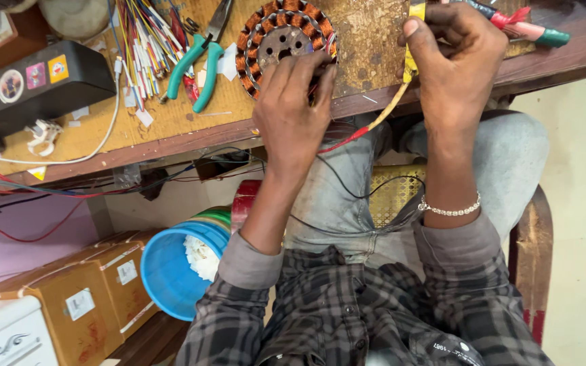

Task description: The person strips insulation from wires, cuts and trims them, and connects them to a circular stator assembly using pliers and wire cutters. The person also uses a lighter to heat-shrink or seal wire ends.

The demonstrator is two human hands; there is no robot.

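A round motor stator with copper windings (276, 27) lies on the wooden workbench (171, 129) near its front edge. My left hand (293, 112) rests on the stator's near side, its fingertips pinching thin wires there. My right hand (452, 57) is raised to the right and grips a yellow sleeved wire (409, 64). That wire runs down to a red lead (344, 140) at the bench edge, between my hands.
Green-handled pliers (198, 64) and a bundle of coloured wires (140, 41) lie left of the stator. A black box (32, 81) sits at the bench's left. Below it are a blue bucket (167, 271), cardboard boxes (83, 305) and loose cables. My knees are under the bench.
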